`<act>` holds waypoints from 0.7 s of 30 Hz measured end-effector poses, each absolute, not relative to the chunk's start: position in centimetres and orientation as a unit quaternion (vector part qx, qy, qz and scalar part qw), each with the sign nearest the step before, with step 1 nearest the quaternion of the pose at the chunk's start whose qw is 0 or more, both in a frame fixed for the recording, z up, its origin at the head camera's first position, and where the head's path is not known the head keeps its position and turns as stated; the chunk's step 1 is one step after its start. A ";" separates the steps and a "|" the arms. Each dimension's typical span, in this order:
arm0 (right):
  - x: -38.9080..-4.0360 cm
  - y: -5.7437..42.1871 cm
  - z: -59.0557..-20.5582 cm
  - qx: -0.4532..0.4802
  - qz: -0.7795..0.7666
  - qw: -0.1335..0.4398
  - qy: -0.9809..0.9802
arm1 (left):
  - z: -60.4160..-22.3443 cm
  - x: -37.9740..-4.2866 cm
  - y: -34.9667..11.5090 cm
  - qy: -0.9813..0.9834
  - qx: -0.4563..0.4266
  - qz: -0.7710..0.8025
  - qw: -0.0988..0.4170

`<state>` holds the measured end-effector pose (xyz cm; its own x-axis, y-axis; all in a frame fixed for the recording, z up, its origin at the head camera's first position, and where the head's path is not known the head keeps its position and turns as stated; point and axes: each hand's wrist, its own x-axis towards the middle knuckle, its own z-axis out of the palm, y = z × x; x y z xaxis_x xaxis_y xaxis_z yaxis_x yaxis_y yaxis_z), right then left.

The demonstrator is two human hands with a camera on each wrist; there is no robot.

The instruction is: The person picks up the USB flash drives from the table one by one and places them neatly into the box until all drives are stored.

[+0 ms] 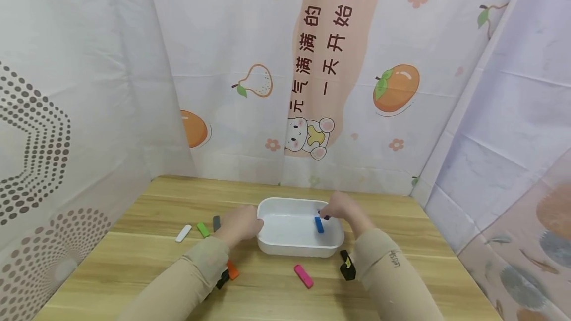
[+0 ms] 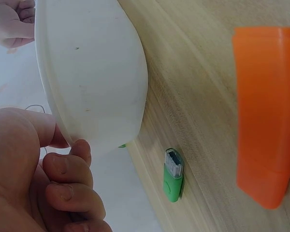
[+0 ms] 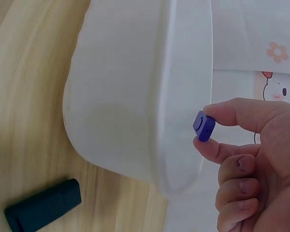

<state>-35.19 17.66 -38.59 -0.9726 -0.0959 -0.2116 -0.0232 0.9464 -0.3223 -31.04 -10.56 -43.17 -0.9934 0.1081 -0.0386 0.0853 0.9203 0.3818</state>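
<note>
A white plastic basin (image 1: 294,250) stands on the wooden table. My left hand (image 1: 241,224) grips its left rim between thumb and index finger, the other fingers curled below, as the left wrist view shows. Over the basin's right end is my right hand (image 1: 341,205). Its thumb and index finger pinch a small purple block (image 3: 203,126) with a curved dark mark on one face. A blue stick-shaped piece (image 1: 319,225) lies on the basin floor, just left of the right hand.
Left of the basin lie a white piece (image 1: 183,233), a green stick with a clear cap (image 2: 173,176) and a grey one (image 1: 216,223). An orange piece (image 2: 266,116) and a black one (image 1: 223,279) lie nearer, a pink piece (image 1: 303,276) in front, a black-and-yellow item (image 1: 347,267) at right.
</note>
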 end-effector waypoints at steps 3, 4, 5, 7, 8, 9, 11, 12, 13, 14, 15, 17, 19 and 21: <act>-35.4 17.6 -38.8 -0.024 -0.157 0.110 0.981 | -43.1 -31.0 -10.5 0.979 0.050 0.196 0.029; -35.4 17.5 -38.9 -0.022 -0.156 0.110 0.981 | -43.1 -30.9 -10.5 0.979 0.049 0.197 0.030; -35.4 17.5 -39.0 -0.021 -0.156 0.111 0.981 | -43.1 -30.9 -10.5 0.979 0.049 0.198 0.029; -35.5 17.4 -39.1 -0.021 -0.157 0.111 0.981 | -43.0 -30.9 -10.5 0.979 0.046 0.198 0.029; -35.5 17.4 -39.1 -0.022 -0.157 0.110 0.981 | -43.0 -30.9 -10.5 0.979 0.045 0.197 0.028; -35.5 17.3 -39.2 -0.023 -0.157 0.109 0.981 | -43.0 -30.9 -10.5 0.979 0.044 0.197 0.026; -35.4 17.2 -39.2 -0.028 -0.154 0.106 0.982 | -42.9 -30.8 -10.5 0.979 0.046 0.196 0.022; -35.4 17.1 -39.2 -0.029 -0.151 0.104 0.983 | -42.9 -30.8 -10.5 0.980 0.047 0.194 0.021; -35.4 17.1 -39.3 -0.029 -0.148 0.103 0.983 | -42.9 -30.8 -10.5 0.980 0.048 0.194 0.020; -35.3 17.0 -39.3 -0.028 -0.146 0.102 0.984 | -42.9 -30.8 -10.5 0.980 0.049 0.193 0.018; -35.3 16.9 -39.3 -0.028 -0.142 0.102 0.984 | -42.9 -30.8 -10.5 0.980 0.050 0.193 0.018; -35.3 16.9 -39.5 -0.026 -0.137 0.104 0.985 | -42.9 -30.8 -10.5 0.980 0.051 0.193 0.020; -35.4 16.8 -39.5 -0.023 -0.137 0.109 0.984 | -42.9 -30.9 -10.5 0.979 0.049 0.194 0.022; -35.4 16.8 -39.6 -0.023 -0.137 0.114 0.984 | -42.9 -30.9 -10.5 0.980 0.048 0.194 0.025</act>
